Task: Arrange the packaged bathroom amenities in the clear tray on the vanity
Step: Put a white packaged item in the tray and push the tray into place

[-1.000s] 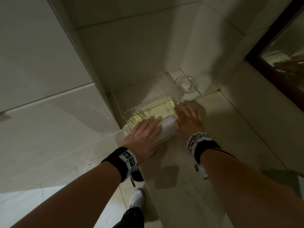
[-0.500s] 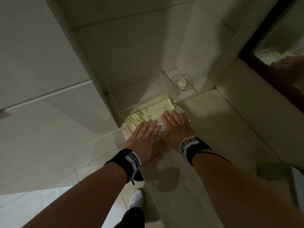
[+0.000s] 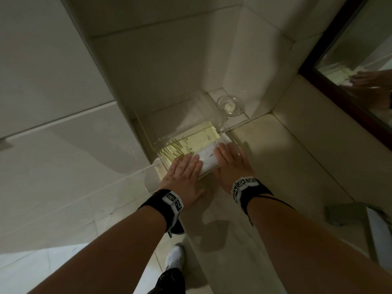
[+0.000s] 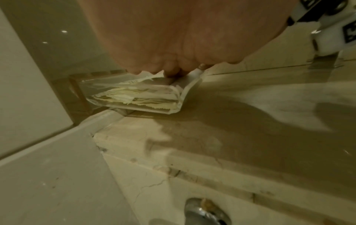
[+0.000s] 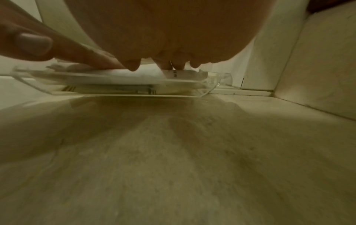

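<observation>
A clear tray [image 3: 167, 137] sits at the vanity's left end against the wall. It holds stacked yellow-green packets [image 3: 197, 140] with a white packet [image 3: 209, 158] on top at the near side. My left hand [image 3: 183, 169] lies flat with straight fingers on the packets' near left. My right hand [image 3: 232, 162] presses flat on the white packet's right end and the tray's right edge. In the left wrist view the tray [image 4: 179, 97] shows layered packets [image 4: 134, 97] under my fingers. The right wrist view shows the white packet [image 5: 146, 76] under my fingertips [image 5: 133, 67].
A small glass dish [image 3: 230, 106] with a pale round piece stands in the corner just behind the tray. A dark-framed mirror [image 3: 360, 66] runs along the right. A grey object [image 3: 341, 215] lies at the near right. The vanity [image 3: 265, 155] borders a tub edge [image 4: 48, 152] on the left.
The right hand slid left over the white packet beside the left hand, then moved back right. The white packet now lies flat between both hands. The left hand barely shifted.
</observation>
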